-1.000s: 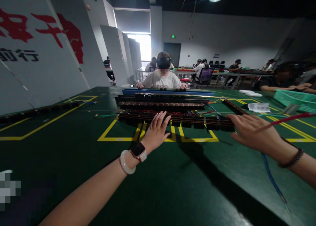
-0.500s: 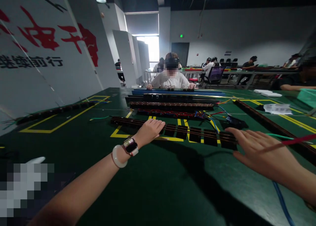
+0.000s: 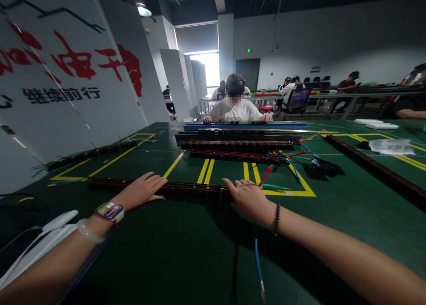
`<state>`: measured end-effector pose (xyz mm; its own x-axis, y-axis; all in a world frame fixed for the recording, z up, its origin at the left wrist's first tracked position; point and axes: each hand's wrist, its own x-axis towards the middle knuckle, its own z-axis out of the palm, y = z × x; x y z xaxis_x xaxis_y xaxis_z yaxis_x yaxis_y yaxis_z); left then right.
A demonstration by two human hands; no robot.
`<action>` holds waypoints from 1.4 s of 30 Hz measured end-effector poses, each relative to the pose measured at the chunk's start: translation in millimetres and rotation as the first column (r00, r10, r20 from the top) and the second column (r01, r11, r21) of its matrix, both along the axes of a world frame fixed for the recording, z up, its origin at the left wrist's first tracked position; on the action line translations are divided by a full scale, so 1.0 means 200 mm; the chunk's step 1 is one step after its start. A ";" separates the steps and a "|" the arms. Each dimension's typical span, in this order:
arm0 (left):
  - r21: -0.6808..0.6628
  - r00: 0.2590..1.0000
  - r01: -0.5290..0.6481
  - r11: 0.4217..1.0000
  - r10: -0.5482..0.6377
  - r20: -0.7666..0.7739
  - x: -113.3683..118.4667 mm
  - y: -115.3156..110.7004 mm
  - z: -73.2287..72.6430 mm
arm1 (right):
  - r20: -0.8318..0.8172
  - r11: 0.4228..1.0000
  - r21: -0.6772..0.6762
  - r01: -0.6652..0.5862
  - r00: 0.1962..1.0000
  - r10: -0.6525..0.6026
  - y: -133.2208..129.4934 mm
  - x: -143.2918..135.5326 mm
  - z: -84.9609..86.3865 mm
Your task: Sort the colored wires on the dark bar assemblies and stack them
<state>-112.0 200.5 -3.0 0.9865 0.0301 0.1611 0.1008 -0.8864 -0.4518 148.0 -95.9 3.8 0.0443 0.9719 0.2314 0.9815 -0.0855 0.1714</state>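
Observation:
A long dark strip with copper-coloured lines along its top lies crosswise on the green table, close in front of me. My left hand lies over its left part, fingers on the far side and thumb on the near side. Around the right end is my right hand, its fingers bent over the top. By that hand a red tube and a green wire stick out. A blue wire with a metal tip hangs toward me. The right fingertips are partly hidden.
Farther back lie a strip with red and blue wires, more dark strips and blue rails. Another person sits opposite, hands at the table edge. Further strips lie at left and right, near a clear plastic bag.
The strip has shifted left and nearer to me, with both hands on it. The yellow tape lines behind it show more fully. My view has turned slightly.

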 end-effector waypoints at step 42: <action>-0.510 0.994 0.085 0.856 -0.040 0.100 0.68 -0.63 -0.15 | -0.462 0.995 -0.102 0.012 0.885 -0.058 -0.07 0.22 -0.13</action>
<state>24.0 75.5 -32.1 0.9728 0.0697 0.2210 0.0542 -0.9957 0.0758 192.1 -110.9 -23.1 0.1588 0.9837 0.0840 0.9474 -0.1279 -0.2935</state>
